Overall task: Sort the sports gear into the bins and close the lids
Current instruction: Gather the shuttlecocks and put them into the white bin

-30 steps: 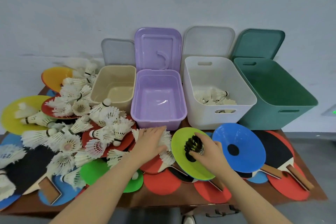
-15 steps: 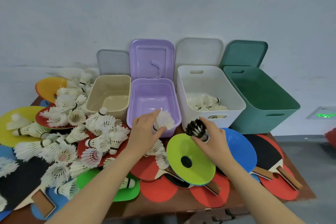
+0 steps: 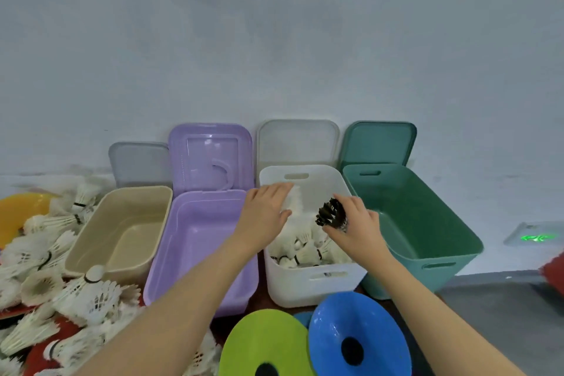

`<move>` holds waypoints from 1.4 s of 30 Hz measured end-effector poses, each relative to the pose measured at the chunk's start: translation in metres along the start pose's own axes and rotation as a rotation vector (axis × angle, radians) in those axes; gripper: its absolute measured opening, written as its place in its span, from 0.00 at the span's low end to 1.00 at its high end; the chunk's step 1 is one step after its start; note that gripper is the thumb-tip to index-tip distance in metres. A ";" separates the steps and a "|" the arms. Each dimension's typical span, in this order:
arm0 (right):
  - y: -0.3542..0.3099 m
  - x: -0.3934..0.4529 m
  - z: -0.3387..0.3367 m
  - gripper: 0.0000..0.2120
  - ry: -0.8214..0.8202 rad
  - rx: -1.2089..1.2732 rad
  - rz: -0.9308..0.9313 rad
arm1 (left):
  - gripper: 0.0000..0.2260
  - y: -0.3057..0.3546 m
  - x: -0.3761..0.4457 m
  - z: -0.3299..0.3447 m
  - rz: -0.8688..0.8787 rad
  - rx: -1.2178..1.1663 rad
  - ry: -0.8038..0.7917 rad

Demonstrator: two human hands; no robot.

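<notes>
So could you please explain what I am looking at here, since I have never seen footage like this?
There is no machine: a person wears a camera on the head, looking down at their own bare arms. Four open bins stand in a row, beige bin, purple bin, white bin and green bin, lids propped behind. Over the white bin, the left hand holds a white shuttlecock and the right hand a black shuttlecock. More white ones lie inside it.

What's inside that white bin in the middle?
The white bin holds a pile of white shuttlecocks. Both hands hover over it, so part of the pile and the bin's floor are hidden.
</notes>
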State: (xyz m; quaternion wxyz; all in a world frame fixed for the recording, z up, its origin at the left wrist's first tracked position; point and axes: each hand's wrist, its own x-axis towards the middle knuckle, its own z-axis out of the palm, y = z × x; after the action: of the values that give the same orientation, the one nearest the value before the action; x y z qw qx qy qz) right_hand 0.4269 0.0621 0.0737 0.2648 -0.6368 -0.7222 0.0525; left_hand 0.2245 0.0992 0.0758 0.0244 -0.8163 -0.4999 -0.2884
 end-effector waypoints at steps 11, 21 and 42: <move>0.028 0.039 0.016 0.31 -0.147 -0.127 0.024 | 0.26 -0.019 0.031 0.037 -0.129 0.091 -0.222; -0.027 -0.009 0.045 0.16 0.001 0.094 -0.079 | 0.21 -0.050 -0.028 -0.016 -0.068 0.044 -0.169; -0.164 -0.158 0.172 0.43 -0.404 -0.029 -0.055 | 0.23 -0.137 -0.259 -0.060 -0.146 -0.074 -0.341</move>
State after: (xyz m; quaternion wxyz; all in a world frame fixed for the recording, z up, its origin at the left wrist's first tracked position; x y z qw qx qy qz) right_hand 0.2110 -0.0721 -0.0558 0.1065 -0.5970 -0.7786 0.1614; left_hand -0.0024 -0.0596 -0.0363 -0.1117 -0.8153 -0.5437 -0.1649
